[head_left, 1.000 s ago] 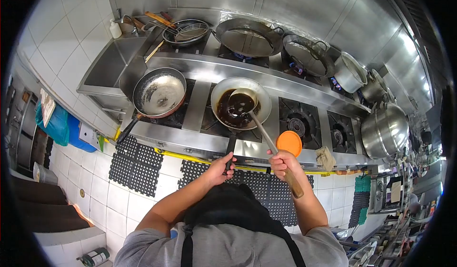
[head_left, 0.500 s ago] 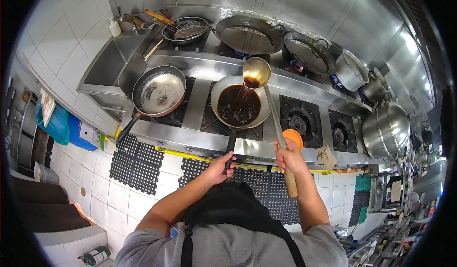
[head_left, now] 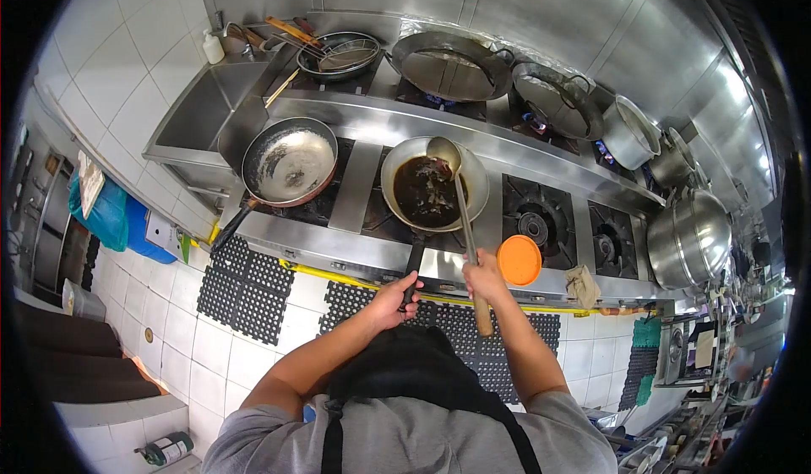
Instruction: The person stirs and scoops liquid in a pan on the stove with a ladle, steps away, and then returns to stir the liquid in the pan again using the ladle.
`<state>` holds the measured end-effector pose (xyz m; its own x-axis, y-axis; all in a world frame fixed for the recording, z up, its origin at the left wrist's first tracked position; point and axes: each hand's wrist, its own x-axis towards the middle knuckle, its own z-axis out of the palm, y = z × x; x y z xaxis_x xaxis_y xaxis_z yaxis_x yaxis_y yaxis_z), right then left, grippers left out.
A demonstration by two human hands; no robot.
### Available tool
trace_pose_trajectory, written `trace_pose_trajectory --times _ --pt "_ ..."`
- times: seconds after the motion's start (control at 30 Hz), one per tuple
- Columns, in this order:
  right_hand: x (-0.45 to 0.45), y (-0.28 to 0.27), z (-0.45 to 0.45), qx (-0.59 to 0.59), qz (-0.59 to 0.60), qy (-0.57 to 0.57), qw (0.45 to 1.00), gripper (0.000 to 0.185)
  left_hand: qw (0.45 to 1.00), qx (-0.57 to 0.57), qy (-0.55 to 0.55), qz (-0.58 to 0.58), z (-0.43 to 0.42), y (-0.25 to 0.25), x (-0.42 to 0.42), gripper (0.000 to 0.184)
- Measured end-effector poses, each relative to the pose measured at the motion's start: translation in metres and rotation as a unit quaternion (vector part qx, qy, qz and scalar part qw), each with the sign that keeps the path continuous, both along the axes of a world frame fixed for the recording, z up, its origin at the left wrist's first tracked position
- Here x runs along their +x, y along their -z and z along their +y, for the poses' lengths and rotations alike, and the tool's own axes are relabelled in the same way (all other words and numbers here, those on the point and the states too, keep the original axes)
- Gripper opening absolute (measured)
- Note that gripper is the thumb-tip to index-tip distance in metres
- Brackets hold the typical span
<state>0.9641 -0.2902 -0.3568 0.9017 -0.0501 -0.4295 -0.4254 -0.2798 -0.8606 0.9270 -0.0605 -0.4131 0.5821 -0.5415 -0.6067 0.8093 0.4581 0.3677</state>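
Observation:
My left hand is closed round the black handle of a frying pan on the middle front burner. Dark brown liquid with paler streaks on its surface covers the pan's bottom. My right hand grips the long shaft of a ladle, whose wooden end sticks out below the fist. The ladle's bowl is low inside the pan, at the far right edge of the liquid. Just right of that hand lies a round orange lid or dish on the stove's front edge.
On the left front burner stands a second frying pan with a whitish coated inside. Woks and a tall pot sit on the rear burners, where blue flames show. A cloth and a large steel pot are at the right.
The ladle, which was tipped above the pan pouring brown liquid, is now down inside it. My right hand has shifted left and slightly nearer the pan, uncovering the orange disc. My left hand keeps its hold.

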Motion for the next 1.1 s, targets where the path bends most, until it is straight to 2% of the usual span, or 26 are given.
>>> trace_pose_trajectory --times 0.07,0.13,0.27,0.33,0.37,0.43,0.47,0.53,0.57,0.63,0.77,0.87,0.93,0.97,1.03,1.07,1.1 --pt "-0.001 0.001 0.003 0.041 0.015 0.001 0.999 0.026 1.0 -0.012 0.001 -0.001 0.001 0.0 0.0 0.034" --pt "-0.001 0.0 0.003 0.211 0.099 0.008 0.972 0.028 1.0 -0.006 0.0 0.0 0.0 -0.001 0.0 0.036" --pt "-0.007 -0.011 -0.002 0.298 0.15 0.002 0.943 0.026 1.0 -0.001 0.004 0.005 -0.001 -0.003 0.0 0.037" --pt "-0.011 -0.014 -0.009 0.423 0.213 0.036 0.88 0.021 1.0 -0.001 0.005 0.005 -0.002 -0.004 -0.001 0.037" --pt "-0.012 -0.014 -0.014 0.424 0.212 0.038 0.88 0.021 1.0 0.0 0.005 0.004 -0.003 -0.005 0.0 0.036" --pt "-0.014 -0.014 -0.022 0.555 0.276 0.019 0.785 0.021 1.0 0.002 0.007 0.003 -0.003 -0.005 -0.001 0.036" --pt "-0.016 -0.014 -0.024 0.555 0.274 0.021 0.785 0.021 1.0 0.004 0.007 0.003 -0.004 -0.004 0.0 0.036" --pt "-0.022 -0.017 -0.026 0.643 0.288 0.001 0.71 0.024 1.0 0.002 0.009 0.001 -0.004 -0.005 -0.001 0.036" --pt "-0.024 -0.02 -0.027 0.643 0.287 0.002 0.71 0.024 1.0 0.001 0.008 0.0 -0.003 -0.005 -0.001 0.036" --pt "-0.03 -0.032 -0.031 0.673 0.313 0.023 0.669 0.02 1.0 -0.003 0.006 0.001 -0.003 -0.005 -0.001 0.037" --pt "-0.043 -0.046 -0.032 0.671 0.307 0.026 0.674 0.02 1.0 0.0 0.002 0.004 -0.003 -0.008 -0.001 0.037" --pt "-0.047 -0.052 -0.036 0.652 0.286 0.017 0.703 0.02 1.0 -0.003 0.003 0.005 -0.002 -0.008 -0.001 0.036" --pt "-0.049 -0.06 -0.038 0.596 0.253 0.023 0.762 0.019 1.0 -0.011 0.003 0.007 0.0 -0.005 0.0 0.035" --pt "-0.051 -0.066 -0.038 0.596 0.253 0.023 0.762 0.019 1.0 -0.019 0.006 0.008 0.0 -0.003 0.0 0.034" --pt "-0.052 -0.082 -0.035 0.464 0.181 0.033 0.866 0.021 1.0 -0.018 0.005 0.008 0.0 -0.002 0.0 0.033" --pt "-0.052 -0.088 -0.034 0.465 0.18 0.033 0.866 0.021 1.0 -0.018 0.004 0.008 -0.001 -0.001 0.0 0.033" --pt "-0.051 -0.093 -0.032 0.426 0.15 0.03 0.892 0.022 1.0 -0.018 0.004 0.007 -0.001 -0.001 0.0 0.033"
